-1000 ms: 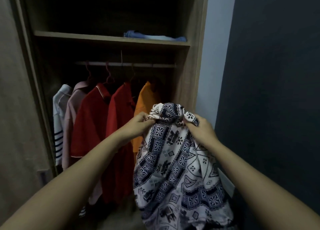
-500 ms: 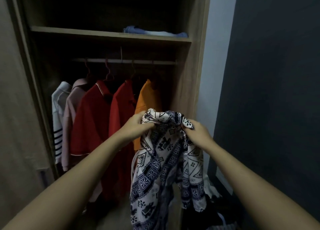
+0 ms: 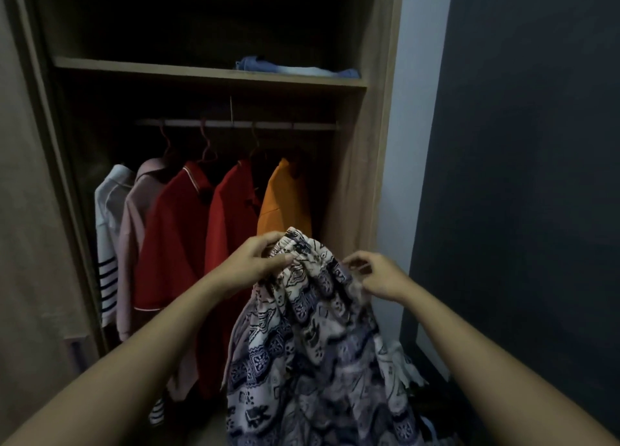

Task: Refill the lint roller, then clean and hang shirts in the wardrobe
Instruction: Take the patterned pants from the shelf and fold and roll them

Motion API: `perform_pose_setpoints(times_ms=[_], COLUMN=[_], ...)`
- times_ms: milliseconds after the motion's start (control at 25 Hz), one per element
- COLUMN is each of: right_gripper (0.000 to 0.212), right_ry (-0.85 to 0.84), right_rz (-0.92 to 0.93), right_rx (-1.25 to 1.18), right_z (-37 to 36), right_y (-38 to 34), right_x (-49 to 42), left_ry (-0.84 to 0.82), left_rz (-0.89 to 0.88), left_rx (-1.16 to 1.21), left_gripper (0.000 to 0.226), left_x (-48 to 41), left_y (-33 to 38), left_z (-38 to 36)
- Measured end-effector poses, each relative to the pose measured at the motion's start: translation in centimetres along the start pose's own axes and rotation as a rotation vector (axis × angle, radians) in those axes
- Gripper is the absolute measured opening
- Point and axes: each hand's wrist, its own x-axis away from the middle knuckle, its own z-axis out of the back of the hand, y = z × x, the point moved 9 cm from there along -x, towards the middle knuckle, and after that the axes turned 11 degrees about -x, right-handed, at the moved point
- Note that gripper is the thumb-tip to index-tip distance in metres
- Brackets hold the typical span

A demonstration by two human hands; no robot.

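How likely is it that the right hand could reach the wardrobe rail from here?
Probably yes: the wardrobe stands open and the rail is bare right of the orange shirt, above the right hand. That hand holds the patterned shirt, though.

the wardrobe [image 3: 364, 184] has one wooden shelf [image 3: 161, 71] across its upper part, toward 12 o'clock. a folded blue garment [image 3: 268, 66] lies flat on the shelf at its 3 o'clock end. under the shelf runs a pale rail [image 3: 285, 125]. five shirts hang from it on hangers, packed close. from 9 o'clock to 3 o'clock they are a white shirt with dark stripes [image 3: 106, 224], a pink shirt [image 3: 136, 224], a red shirt [image 3: 174, 241], a second red shirt [image 3: 229, 221] and an orange shirt [image 3: 281, 204].
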Motion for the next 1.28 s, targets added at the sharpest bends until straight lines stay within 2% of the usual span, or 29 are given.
perform_pose_setpoints(times_ms=[120,200,240,320,480,600,720,800,920,1000,1080,1200,1280], right_gripper=[0.057,0.051,0.046,0.039,0.052,0.031,0.011,0.007,0.004,0.006,0.008,0.009,0.007], right_ry=[-0.134,-0.185,-0.211,-0.234,-0.113,-0.059,0.011,0.074,0.157,0.184,0.185,0.245,0.350], right_rz=[0.020,0.078,0.109,0.164,0.252,0.325,0.372,0.400,0.383,0.348,0.326,0.312,0.268], right_rx=[-0.034,-0.104,-0.145,-0.162,-0.081,-0.051,-0.152,-0.209,-0.271,-0.282,-0.231,-0.233,-0.306], right_z=[-1.1,-1.7,-2.2,-3.1,-3.8,-4.1,-4.2,-3.4,-0.8,0.6,1.0,2.2,4.3], right_y=[-1.2,-2.0,-2.4,-2.9,-3.5,-4.9,-6.6,-7.7,-8.0,-7.2,-6.5,-5.5,-4.0], right_x=[0.4,0.4,0.4,0.3,-0.4,-0.6,-0.4,-0.3,-0.5,-0.6,-0.6,-0.3,-0.2], left_ry=[-0.025,0.011,0.031,0.084,0.185,0.261,0.311,0.209,-0.081,-0.177,-0.210,-0.162,-0.147], left_rz=[-0.089,-0.154,-0.167,-0.148,-0.123,-0.105,-0.012,0.022,0.063,0.096,0.110,0.122,0.087], left_rx=[-0.336,-0.516,-0.522,-0.460,-0.365,-0.311,-0.047,0.062,-0.075,-0.136,-0.116,-0.115,-0.247], left_gripper=[0.019,0.012,0.016,0.033,0.047,0.050,0.048,0.051,0.045,0.040,0.036,0.044,0.041], left_x=[-0.3,-0.3,-0.2,-0.2,0.2,0.7,1.8,2.2,3.0,4.0,4.6,4.6,4.5], left_y=[0.0,0.2,0.2,-0.1,-0.3,-0.8,-3.1,-4.8,-6.8,-8.1,-8.8,-8.7,-9.2], left_z=[-1.4,-1.9,-2.0,-1.8,-1.0,-0.6,-1.0,-2.1,-3.7,-4.5,-5.5,-5.2,-4.0])
